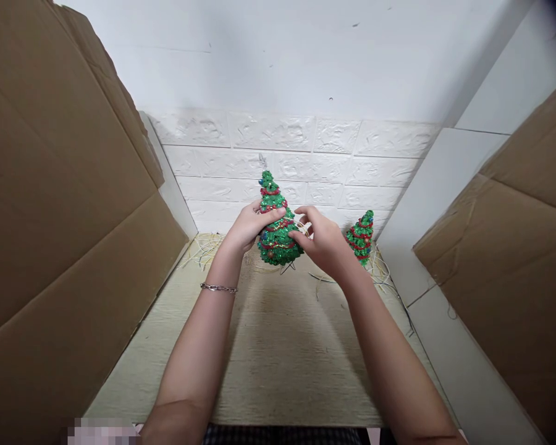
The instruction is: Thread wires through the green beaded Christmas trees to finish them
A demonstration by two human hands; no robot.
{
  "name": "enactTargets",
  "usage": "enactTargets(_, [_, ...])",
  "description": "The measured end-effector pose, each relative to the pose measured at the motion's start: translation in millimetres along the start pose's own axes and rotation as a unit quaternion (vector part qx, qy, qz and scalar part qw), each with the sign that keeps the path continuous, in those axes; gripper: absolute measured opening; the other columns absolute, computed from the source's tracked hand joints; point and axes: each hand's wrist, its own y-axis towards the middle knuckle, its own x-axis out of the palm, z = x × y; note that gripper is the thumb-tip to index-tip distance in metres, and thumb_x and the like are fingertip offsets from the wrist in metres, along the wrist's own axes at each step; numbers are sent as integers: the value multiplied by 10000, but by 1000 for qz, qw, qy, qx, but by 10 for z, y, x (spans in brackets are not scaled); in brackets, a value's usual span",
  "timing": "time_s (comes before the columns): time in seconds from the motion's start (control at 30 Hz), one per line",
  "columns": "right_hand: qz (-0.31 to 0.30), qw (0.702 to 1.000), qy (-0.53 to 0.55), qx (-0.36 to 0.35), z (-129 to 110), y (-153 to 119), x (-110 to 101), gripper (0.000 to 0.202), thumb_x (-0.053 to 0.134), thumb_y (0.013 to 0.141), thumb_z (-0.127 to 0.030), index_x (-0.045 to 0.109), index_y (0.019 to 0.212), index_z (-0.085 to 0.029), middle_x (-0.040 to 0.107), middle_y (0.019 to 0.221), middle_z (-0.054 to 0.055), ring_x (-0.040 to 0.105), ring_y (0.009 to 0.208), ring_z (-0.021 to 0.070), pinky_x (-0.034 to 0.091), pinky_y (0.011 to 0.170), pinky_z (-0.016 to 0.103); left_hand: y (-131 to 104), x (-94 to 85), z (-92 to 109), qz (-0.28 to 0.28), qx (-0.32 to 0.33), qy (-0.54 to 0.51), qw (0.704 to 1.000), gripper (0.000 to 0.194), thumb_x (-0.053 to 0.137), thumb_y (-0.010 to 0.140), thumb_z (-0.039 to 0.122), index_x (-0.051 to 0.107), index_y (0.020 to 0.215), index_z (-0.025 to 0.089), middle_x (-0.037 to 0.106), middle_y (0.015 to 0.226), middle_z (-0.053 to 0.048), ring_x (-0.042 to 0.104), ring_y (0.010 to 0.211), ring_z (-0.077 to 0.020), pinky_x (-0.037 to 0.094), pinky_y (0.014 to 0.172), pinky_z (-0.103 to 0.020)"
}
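A small green Christmas tree [278, 243] with red garland, glitter and tiny coloured balls is held up above the table, leaning slightly left. My left hand [251, 226] is closed around its left side, thumb across the front and the other fingers mostly hidden behind. At the tree's right side, my right hand [322, 238] is curled, its thumb touching the branches. A thin pale wire [301, 224] runs from the tree into the right hand's curled fingers. Below the tree's base, thin wire legs stick out, and a silvery piece [262, 161] tops its tip.
A second, similar tree [361, 238] stands at the back right among loose wires [383, 272]. More pale wires [204, 249] lie at the back left. Cardboard sheets [65, 185] flank the table [278, 358], with a white brick-patterned wall [273, 131] behind.
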Motion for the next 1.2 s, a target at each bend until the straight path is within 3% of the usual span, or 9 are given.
enactTargets(0.07, [-30, 999, 19, 28, 6, -13, -83, 332, 534, 780, -225, 488, 1105, -176, 623, 858, 47, 563, 696, 146, 406, 646, 279, 12, -54, 3, 26, 4, -13, 1000, 399, 788, 556, 330, 618, 853, 124, 642, 785, -38, 593, 699, -137, 470, 658, -269])
enactTargets(0.17, [-39, 998, 25, 36, 10, -19, -182, 188, 481, 805, -190, 553, 977, -181, 631, 741, 19, 568, 674, 138, 400, 651, 272, 27, -123, 6, 47, 7, -18, 999, 380, 788, 549, 331, 618, 821, 127, 636, 754, -32, 581, 663, -128, 471, 639, -265])
enactTargets(0.37, [24, 999, -30, 8, 26, 11, -145, 170, 444, 828, -185, 611, 793, -185, 665, 802, 39, 573, 735, 151, 393, 687, 289, 2, -88, 10, 21, 4, 23, 1000, 379, 768, 580, 319, 617, 869, 125, 642, 798, -47, 599, 715, -144, 481, 682, -287])
enactTargets(0.53, [80, 993, -77, -26, 72, 17, -67, 207, 393, 862, -197, 596, 825, -180, 638, 843, 66, 553, 812, 174, 383, 714, 298, -32, -45, 25, -27, -15, 87, 996, 403, 771, 568, 308, 627, 896, 123, 649, 852, -70, 601, 758, -158, 480, 717, -305])
enactTargets(0.73, [67, 987, -138, -38, 105, 14, -144, 225, 363, 886, -203, 580, 832, -182, 595, 830, 76, 510, 773, 183, 346, 681, 311, -33, -69, 38, -25, -14, 95, 995, 398, 776, 566, 311, 625, 883, 124, 643, 848, -64, 595, 750, -147, 480, 717, -299])
enactTargets(0.97, [65, 985, -153, -42, 73, 16, -42, 264, 313, 890, -171, 575, 858, -181, 580, 841, 93, 490, 780, 197, 346, 698, 328, -29, -33, 12, -37, -20, 92, 995, 385, 777, 564, 296, 625, 871, 120, 646, 848, -66, 596, 749, -150, 480, 721, -305])
enactTargets(1.2, [65, 969, -230, -55, -23, -38, -45, 290, 292, 877, -121, 571, 865, -200, 589, 852, 80, 476, 801, 204, 287, 863, 401, -33, -67, 19, -36, -9, 134, 990, 403, 775, 560, 294, 618, 891, 128, 647, 866, -63, 597, 771, -165, 479, 741, -321])
